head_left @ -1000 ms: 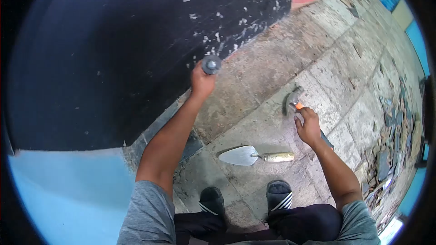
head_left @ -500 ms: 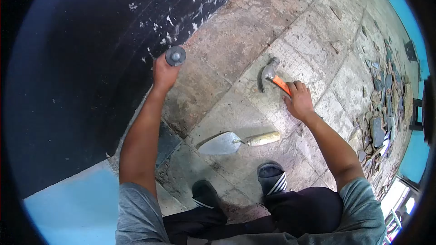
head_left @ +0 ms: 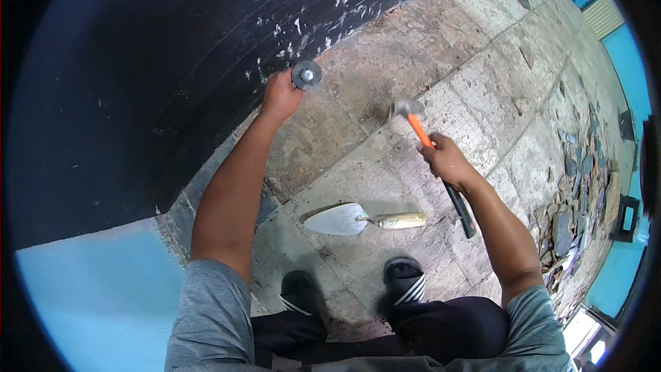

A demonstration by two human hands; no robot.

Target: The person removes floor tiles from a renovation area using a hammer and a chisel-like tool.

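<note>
My left hand (head_left: pixel 281 98) is closed around a chisel (head_left: pixel 307 75), seen end-on with its round dark guard and metal head towards me. It is held close to the foot of the black wall, and its tip is hidden. In my right hand (head_left: pixel 449 162) is a claw hammer (head_left: pixel 421 131) with an orange and black handle, gripped partway along. The hammer's head is slightly blurred and points towards the chisel, apart from it. Between my arms and my feet, a trowel (head_left: pixel 337 220) with a wooden handle lies flat on the floor.
The black wall (head_left: pixel 138 96), marked with white specks, stands on the left above a light blue section (head_left: pixel 103 289). Worn floor tiles (head_left: pixel 344 172) spread ahead. Broken stone pieces (head_left: pixel 564 227) are heaped on the right. My sandalled feet (head_left: pixel 405 279) are near the bottom.
My right hand has lifted the hammer off the floor, and its black handle end now shows. My left hand keeps hold of the chisel by the wall. The view has shifted slightly.
</note>
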